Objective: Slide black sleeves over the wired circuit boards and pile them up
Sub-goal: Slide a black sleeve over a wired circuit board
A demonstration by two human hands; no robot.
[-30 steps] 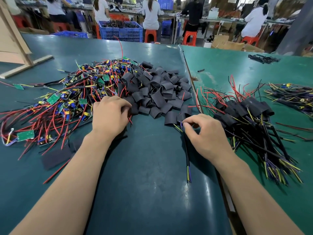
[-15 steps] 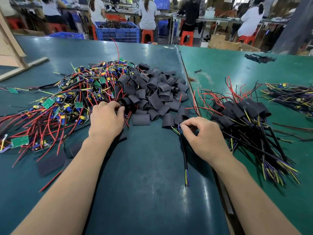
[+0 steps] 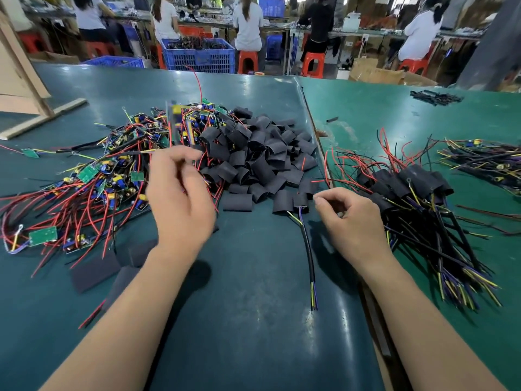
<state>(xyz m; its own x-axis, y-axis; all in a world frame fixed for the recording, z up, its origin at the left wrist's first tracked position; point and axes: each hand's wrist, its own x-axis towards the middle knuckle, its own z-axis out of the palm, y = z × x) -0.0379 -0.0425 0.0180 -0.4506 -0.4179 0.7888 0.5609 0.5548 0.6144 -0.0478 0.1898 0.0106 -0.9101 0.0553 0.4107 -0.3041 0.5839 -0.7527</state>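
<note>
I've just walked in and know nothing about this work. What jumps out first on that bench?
A heap of loose black sleeves fills the middle of the dark green table, and to its left sprawls a tangle of red-wired circuit boards. On the right lies a pile of sleeved boards with their wires fanning toward the person. In front, the left hand lifts a blurred board out of the tangle while the right hand rests curled beside the sleeves.

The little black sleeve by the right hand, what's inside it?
Yellow and purple wires come out of the sleeve into a black cable. Whether a board is inside cannot be seen; the sleeve covers it.
</note>
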